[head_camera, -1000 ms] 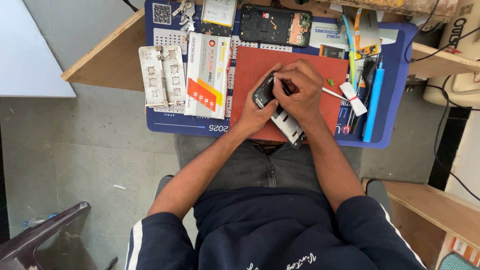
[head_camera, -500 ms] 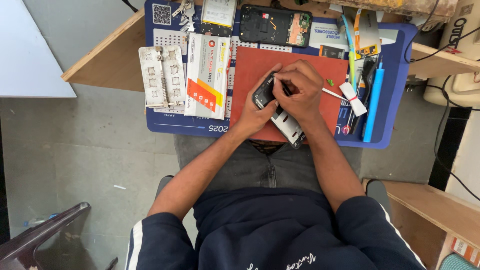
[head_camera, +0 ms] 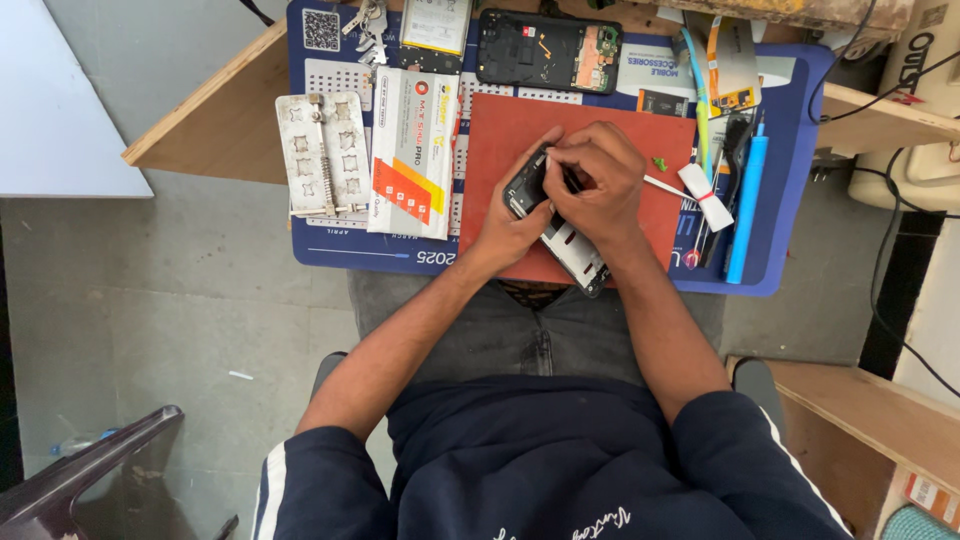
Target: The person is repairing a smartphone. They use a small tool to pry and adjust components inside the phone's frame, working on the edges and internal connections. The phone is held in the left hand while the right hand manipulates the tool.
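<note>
Colours here are pretty loud: the work mat (head_camera: 330, 250) is deep blue with a white dotted grid and white print, and a plain brick-red pad (head_camera: 520, 120) sits on top of it. The opened phone (head_camera: 565, 235) is black with a silvery-white inner frame, and the other phone shell (head_camera: 548, 50) is black with a little green and orange inside. The flat box (head_camera: 412, 155) is white with orange, red and yellow diagonal stripes. The metal plate (head_camera: 320, 155) is dull grey-white. There's a sky-blue pen tool (head_camera: 745, 205), a tan wooden bench (head_camera: 215, 120), grey floor (head_camera: 150, 300), and a navy top (head_camera: 560, 470) with white sleeve stripes.
</note>
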Demonstrator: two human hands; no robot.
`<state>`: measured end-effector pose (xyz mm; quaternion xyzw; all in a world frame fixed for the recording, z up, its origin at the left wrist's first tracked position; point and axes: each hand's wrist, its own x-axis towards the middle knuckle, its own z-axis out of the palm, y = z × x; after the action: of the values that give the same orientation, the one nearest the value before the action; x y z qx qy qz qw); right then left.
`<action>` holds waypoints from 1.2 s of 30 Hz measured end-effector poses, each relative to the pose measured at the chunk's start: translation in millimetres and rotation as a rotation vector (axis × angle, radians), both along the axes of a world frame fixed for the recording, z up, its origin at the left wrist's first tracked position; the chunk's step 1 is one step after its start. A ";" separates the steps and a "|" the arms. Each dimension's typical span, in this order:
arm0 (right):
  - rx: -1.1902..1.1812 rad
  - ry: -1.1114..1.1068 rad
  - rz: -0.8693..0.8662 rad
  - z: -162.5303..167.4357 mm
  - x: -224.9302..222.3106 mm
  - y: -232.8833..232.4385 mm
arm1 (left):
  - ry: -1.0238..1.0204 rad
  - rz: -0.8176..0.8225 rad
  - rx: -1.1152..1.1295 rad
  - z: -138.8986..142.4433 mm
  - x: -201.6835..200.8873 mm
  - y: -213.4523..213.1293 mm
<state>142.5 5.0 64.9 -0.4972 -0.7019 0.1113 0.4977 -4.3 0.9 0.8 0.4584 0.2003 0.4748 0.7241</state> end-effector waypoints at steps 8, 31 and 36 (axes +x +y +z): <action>-0.083 0.066 -0.014 -2.5 0.4 -0.8 | 0.030 0.002 -0.009 -0.2 -1.0 -0.3; -0.147 -0.037 0.037 21.3 9.6 3.5 | 0.078 0.034 -0.051 -9.5 1.8 -4.6; -0.048 -0.185 0.040 21.9 8.0 6.2 | 0.121 0.057 -0.045 -17.2 3.7 -6.3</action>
<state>150.5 11.1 86.8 -0.5031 -0.7518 0.0917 0.4162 -0.7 -5.4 -16.4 0.4639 0.2672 0.4621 0.7070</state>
